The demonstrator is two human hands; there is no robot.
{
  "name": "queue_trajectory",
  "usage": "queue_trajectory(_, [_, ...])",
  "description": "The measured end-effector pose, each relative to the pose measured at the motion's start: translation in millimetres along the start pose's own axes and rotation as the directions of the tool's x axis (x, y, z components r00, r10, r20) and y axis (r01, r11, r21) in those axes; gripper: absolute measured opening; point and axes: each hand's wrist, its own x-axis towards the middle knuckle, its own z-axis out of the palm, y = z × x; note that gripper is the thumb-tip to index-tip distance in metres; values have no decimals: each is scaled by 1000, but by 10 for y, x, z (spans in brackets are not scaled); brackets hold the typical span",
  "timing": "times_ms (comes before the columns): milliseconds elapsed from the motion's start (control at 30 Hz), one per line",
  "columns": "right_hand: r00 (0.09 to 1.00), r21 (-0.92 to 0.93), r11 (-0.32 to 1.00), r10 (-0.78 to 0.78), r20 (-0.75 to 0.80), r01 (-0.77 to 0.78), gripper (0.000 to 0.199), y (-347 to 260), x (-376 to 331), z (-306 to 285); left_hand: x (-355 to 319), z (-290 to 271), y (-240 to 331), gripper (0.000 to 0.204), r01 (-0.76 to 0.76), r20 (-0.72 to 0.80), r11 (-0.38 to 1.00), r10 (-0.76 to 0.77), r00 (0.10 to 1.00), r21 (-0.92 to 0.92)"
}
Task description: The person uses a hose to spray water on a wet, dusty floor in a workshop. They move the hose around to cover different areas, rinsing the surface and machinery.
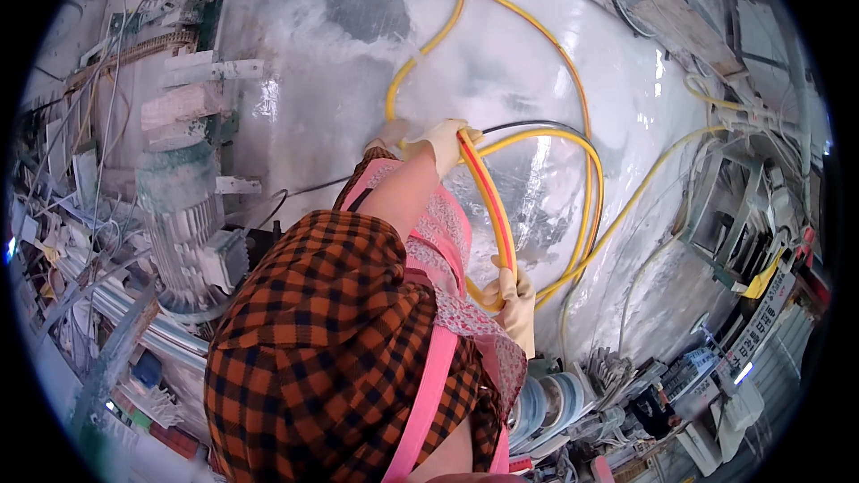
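Note:
My left hand, in a cream glove, is closed round a yellow hose with a red stripe. Lower and to the right, my right hand, gloved alike, has its fingers wrapped round the same loop where it curves toward me. More of the hose lies in wide loops on the pale, dusty floor, running far ahead and off to the right. A thin black cable passes by my left hand. My pink patterned apron hangs beside the loop, and just beyond my left hand is a pale blurred shape I cannot make out.
A dusty motor on a machine stands at the left. Metal frames and hose fittings line the right side. Spools and cluttered parts sit at the lower right. Long metal bars lie at the lower left.

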Motion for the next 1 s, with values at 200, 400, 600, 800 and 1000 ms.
queue_trajectory(200, [992,23,996,-82,-96,84,39,266,-380,-479,52,670,-702,25,65,190,995,-51,981,-71])
queue_trajectory(400, [977,79,992,-84,-196,101,40,572,-601,-852,-297,1091,-1199,25,94,193,996,-94,977,7])
queue_trajectory(600, [987,159,987,7,-159,18,33,777,-600,-891,-221,532,-1325,24,148,111,989,-149,983,18])
queue_trajectory(800, [998,162,985,-47,-52,55,39,677,-313,-710,-265,694,-632,21,-445,397,675,239,886,588])
queue_trajectory(1000, [975,-20,982,-185,122,189,50,710,33,-756,917,-57,48,52,-327,577,867,57,815,376])
